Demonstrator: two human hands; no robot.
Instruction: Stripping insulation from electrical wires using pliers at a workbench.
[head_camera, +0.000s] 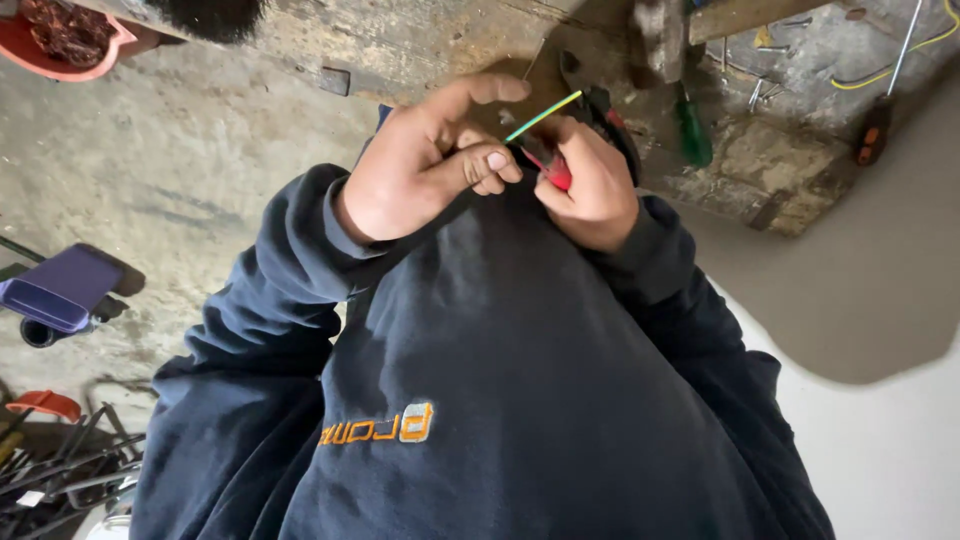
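1. The left hand (425, 160) pinches one thin yellow-green wire (545, 114) between thumb and curled fingers; its forefinger sticks out straight above the pinch.
2. The right hand (590, 185) is closed in a fist round the red and black handles of one pair of pliers (575, 135), whose dark head sits at the wire, just beside the left thumb. Whether the plier head bites the wire I cannot tell.
3. The wire runs slantwise up from the meeting point of the two hands, its free end standing clear above the knuckles.
4. Both hands are held close in front of the chest, touching or nearly so, over a dark blue sweatshirt (520, 380) with two sleeves reaching the wrists.
5. Beyond the hands lies a rough, worn workbench (790, 165); its broken edge runs just past the right hand, with bare grey floor (880, 290) open to that side.
6. On the bench: one green-handled screwdriver (692, 135) near the right hand, and one dark-handled tool (872, 130) further out, with a yellow cable (890, 65) looping at the far corner.
7. On the left side, well apart: one purple stool (60, 290), one red bowl (60, 40) holding brownish scrap, and a heap of dark metal rods (70, 465) at the lower edge.
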